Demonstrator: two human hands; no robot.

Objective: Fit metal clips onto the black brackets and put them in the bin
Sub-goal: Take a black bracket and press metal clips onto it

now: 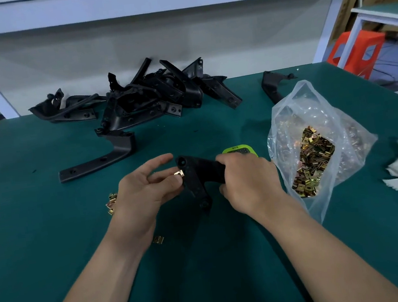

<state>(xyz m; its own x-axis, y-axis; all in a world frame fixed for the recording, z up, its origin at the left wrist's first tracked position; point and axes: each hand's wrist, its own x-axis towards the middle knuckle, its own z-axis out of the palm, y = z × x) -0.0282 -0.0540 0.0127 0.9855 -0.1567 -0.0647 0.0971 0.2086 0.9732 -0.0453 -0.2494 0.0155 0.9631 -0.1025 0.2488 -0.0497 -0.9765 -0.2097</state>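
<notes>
Clear plastic bag, gold clips inside

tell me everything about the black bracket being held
The matte black plastic-looking bracket is L-shaped, with a round hole at its top end and another at its bottom end. The right hand grips its right arm; the left hand pinches a small brass-coloured metal clip against its left edge, over the green table mat.
</notes>
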